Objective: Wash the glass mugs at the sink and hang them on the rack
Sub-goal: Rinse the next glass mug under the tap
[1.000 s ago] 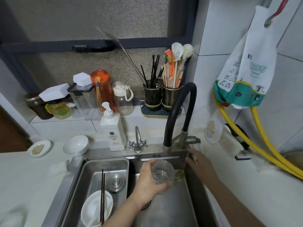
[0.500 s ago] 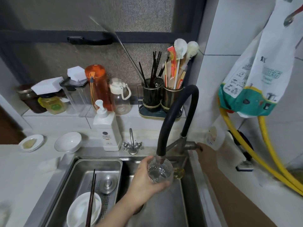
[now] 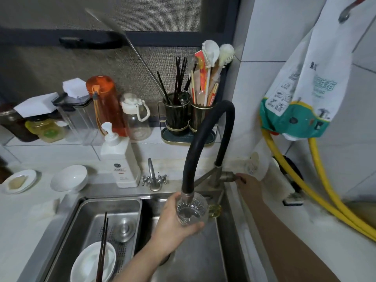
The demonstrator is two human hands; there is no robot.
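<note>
One glass mug [image 3: 192,212] sits under the tap spout [image 3: 186,195] over the sink [image 3: 227,231], left hand [image 3: 173,222] wrapped around it. Right hand [image 3: 249,183] pinches the tap handle [image 3: 228,177]. Rinsing step; next, water must run.

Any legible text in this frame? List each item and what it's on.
White hanging bag: large green characters and a small dark mark above them, too blurred to read; the icon panels are unreadable too.
White pump bottle: round dark logo and small print lines, too small to read.
Red packet in the utensil holder: printing visible, not legible.
Nothing in this frame can be quoted with confidence.
</note>
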